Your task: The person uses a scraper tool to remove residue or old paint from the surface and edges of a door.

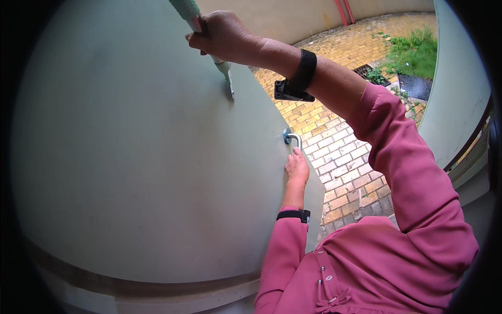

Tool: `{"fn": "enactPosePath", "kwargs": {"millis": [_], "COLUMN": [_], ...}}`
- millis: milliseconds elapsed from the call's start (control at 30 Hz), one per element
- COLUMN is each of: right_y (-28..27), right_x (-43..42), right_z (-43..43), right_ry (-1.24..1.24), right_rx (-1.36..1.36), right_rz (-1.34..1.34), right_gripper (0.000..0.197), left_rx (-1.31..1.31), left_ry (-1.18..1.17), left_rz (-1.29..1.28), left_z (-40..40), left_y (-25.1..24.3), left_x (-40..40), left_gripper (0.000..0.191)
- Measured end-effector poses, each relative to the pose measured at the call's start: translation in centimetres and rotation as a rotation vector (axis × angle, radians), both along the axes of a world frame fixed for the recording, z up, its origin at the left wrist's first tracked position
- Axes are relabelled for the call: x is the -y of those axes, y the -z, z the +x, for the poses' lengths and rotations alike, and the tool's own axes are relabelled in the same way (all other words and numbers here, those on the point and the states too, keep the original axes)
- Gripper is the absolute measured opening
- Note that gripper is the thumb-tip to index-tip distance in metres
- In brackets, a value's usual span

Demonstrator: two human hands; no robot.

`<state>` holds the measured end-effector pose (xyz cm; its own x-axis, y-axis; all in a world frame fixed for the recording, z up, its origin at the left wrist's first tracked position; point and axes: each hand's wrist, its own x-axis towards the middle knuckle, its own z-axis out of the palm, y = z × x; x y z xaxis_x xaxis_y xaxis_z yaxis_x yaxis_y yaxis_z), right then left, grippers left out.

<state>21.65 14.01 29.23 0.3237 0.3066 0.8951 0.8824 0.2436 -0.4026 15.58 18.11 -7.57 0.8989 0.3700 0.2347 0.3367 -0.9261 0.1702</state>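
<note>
My right hand (pixel 225 37) is raised and closed around the light-coloured handle of a cleaning tool (pixel 189 11). Green fluffy cloth covers the tool's upper end, which runs out of the frame. Its lower end narrows to a thin, flat piece close to the pale green door panel (pixel 149 157); whether it touches the panel, I cannot tell. Lower down, my left hand (pixel 297 167) grips the curved metal door handle (pixel 296 137) near the panel's right edge. The fingers hide the handle's lower part. Faint greyish smudges show on the panel.
Beyond the door edge lies yellow brick paving (pixel 333 157). Grass and weeds (pixel 411 55) grow beside a drain grate (pixel 370 73) and a dark cover (pixel 415 86). A beige wall (pixel 274 15) with red pipes (pixel 344 11) stands behind. Another pale green panel (pixel 457 90) rises at right.
</note>
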Motion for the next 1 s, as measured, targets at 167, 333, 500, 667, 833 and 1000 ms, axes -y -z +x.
{"fn": "enactPosePath", "kwargs": {"millis": [167, 333, 500, 667, 833, 1000], "right_y": [0.0, 4.0, 2.8, 7.5, 5.2, 9.0], "right_x": [-0.5, -1.5, -0.6, -2.5, -1.2, -2.8], "right_z": [-0.6, 0.1, 1.0, 2.3, 1.9, 3.8], "right_ry": [-0.041, 0.178, 0.139, 0.170, 0.039, 0.124], "right_rx": [-0.012, 0.113, -0.063, 0.043, -0.164, -0.057], "right_rz": [0.073, -0.015, 0.083, -0.062, 0.100, 0.013], "right_gripper": [0.019, 0.020, 0.022, 0.018, 0.016, 0.016], "left_rx": [-0.005, -0.017, -0.029, -0.047, -0.012, 0.008], "left_ry": [-0.017, 0.000, -0.025, -0.011, -0.044, -0.036], "left_rz": [0.018, 0.017, 0.029, -0.024, 0.019, 0.019], "left_z": [-0.3, 0.1, -0.4, -0.3, -0.4, -0.3], "left_y": [-0.2, 0.2, 0.1, 0.7, 0.3, 0.4], "left_x": [0.0, -0.2, 0.2, 0.2, -0.2, 0.1], "left_gripper": [0.026, 0.030, 0.030, 0.030, 0.030, 0.030]}}
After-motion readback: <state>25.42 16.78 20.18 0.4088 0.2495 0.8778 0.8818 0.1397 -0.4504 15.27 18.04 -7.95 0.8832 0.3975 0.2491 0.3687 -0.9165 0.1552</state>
